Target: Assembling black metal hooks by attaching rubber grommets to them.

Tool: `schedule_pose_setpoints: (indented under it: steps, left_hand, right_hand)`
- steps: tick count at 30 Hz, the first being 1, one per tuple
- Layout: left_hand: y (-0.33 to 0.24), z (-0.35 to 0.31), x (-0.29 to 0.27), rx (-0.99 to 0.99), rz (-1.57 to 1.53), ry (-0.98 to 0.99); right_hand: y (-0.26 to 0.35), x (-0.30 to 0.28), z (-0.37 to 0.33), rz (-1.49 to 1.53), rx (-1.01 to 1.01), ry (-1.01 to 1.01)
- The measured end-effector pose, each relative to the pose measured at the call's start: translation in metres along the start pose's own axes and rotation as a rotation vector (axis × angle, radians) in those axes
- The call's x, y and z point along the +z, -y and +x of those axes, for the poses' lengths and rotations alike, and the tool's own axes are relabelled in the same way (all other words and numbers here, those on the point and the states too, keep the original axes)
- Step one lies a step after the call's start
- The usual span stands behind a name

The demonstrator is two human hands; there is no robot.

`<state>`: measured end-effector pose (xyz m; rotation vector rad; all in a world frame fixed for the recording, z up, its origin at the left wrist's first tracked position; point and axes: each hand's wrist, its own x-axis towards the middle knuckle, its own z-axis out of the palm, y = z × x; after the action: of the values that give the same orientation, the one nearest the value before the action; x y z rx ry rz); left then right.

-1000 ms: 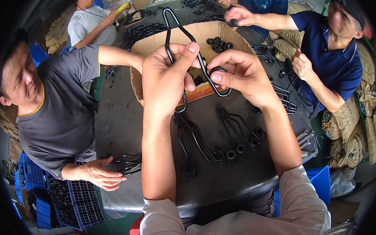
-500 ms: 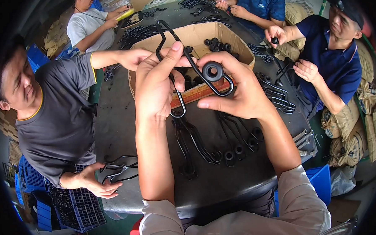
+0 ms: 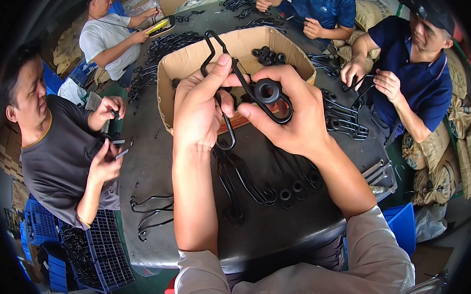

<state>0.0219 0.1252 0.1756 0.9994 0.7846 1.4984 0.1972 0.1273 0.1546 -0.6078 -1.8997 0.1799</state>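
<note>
Black wire hook (image 3: pixel 227 74) runs upright at frame centre in our clenched left hand (image 3: pixel 199 109), our right hand (image 3: pixel 292 115) pinching the rubber ring (image 3: pixel 267 91) at its lower-right loop.

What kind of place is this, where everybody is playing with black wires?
Probably a small workshop. People sit round a dark table fitting black rings onto bent wire hooks, with a cardboard box of rings.

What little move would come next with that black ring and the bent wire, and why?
Probably a push of the black ring further along the bent wire into its curved end. The right hand pinches the ring at that loop, while the left hand steadies the wire; finished wires on the table carry rings at their ends.
</note>
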Motion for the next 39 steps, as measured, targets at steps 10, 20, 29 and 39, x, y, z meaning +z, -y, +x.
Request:
schedule_pose_setpoints:
  steps: [10,20,29,39]
  left_hand:
    - [0.004,-0.002,0.006,0.19,0.1,-0.046]
    - [0.007,-0.008,0.017,0.139,0.175,-0.016]
    - [0.008,-0.006,0.015,0.111,0.077,-0.038]
    - [0.004,0.001,-0.002,-0.207,-0.326,-0.025]
  right_hand:
    - [-0.023,0.003,-0.003,-0.126,-0.251,-0.114]
    - [-0.031,-0.004,-0.002,-0.204,-0.391,-0.186]
    - [-0.033,-0.002,0.001,-0.05,-0.282,-0.147]
    - [-0.007,-0.008,0.005,0.554,0.275,0.116]
